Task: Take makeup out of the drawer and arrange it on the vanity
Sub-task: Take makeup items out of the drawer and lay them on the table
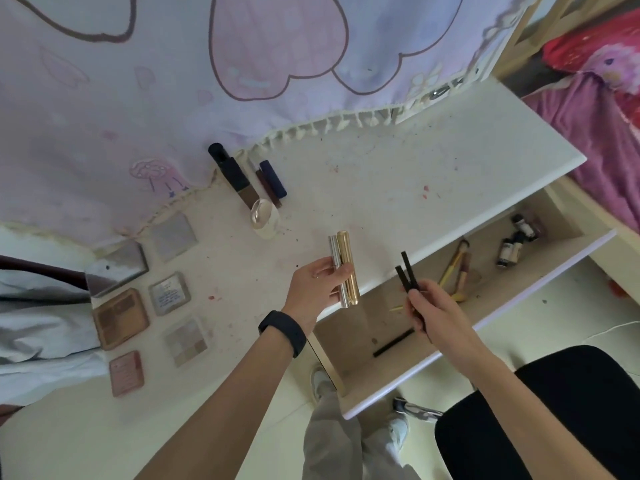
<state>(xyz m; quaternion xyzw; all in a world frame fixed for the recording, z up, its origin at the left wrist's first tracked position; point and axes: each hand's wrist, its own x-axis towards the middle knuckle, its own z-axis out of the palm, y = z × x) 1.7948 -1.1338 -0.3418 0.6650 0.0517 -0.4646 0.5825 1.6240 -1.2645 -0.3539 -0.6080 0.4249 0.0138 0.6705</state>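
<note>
- At the left end of the tabletop (pixel 398 174) I see six flat makeup palettes (pixel 120 318) laid in two rough rows. They run from the cloth's fringe towards the front edge and none overlaps another.
- A pale cloth (pixel 173 81) printed with hearts hangs along the back edge, and its fringe lies on the tabletop.
- By that fringe, near the middle of the back edge, a black bottle (pixel 231 174) lies on its side. A thin maroon stick (pixel 268 188) and a dark blue tube (pixel 273 178) lie just beside it on the right.
- A clear round jar (pixel 265 216) sits at the near end of the bottle; I cannot tell whether they touch.
- The left hand (pixel 317 289), with a black wristband (pixel 283 332) behind it, is over the front edge of the tabletop. Its fingers (pixel 341 273) are wrapped round a silver tube (pixel 335 258) and a gold tube (pixel 347 261), held side by side.
- The right hand (pixel 433 313) is above the open drawer (pixel 485 337), pinching two black pencils (pixel 407 268) whose far ends splay apart.
- In the drawer a black pencil (pixel 393 344) lies near the left end, some brushes (pixel 457 268) lie in the middle, and small bottles (pixel 512 251) sit at the right end.
- A black chair (pixel 554 410) shows at my lower right.
</note>
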